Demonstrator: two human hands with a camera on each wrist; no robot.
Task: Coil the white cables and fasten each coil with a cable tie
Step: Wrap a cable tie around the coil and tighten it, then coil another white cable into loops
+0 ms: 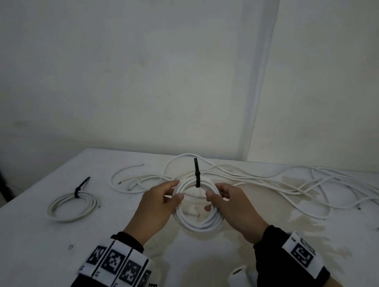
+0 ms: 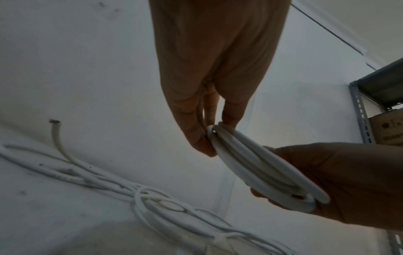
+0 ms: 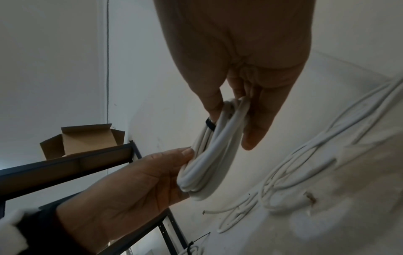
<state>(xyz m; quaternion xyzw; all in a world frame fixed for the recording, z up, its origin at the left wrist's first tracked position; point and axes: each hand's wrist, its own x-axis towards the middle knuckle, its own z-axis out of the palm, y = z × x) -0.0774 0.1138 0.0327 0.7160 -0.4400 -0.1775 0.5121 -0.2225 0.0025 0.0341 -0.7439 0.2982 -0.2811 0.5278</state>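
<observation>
While both hands hold it just above the surface (image 1: 199,264), the white coil (image 1: 198,222) hangs between them, a black cable tie (image 1: 197,173) standing up from its far side. Left hand (image 1: 156,209) pinches the left rim; right hand (image 1: 235,211) grips the right. Another tied coil (image 1: 71,207) lies left, loose cables (image 1: 270,180) behind.

Loose cables (image 1: 259,180) behind, tied coil (image 1: 73,205) left

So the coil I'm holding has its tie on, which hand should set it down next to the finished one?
Left, probably. The finished coil lies on the left hand's side; the right hand would have to cross over. Both hands grip the tied coil.
</observation>
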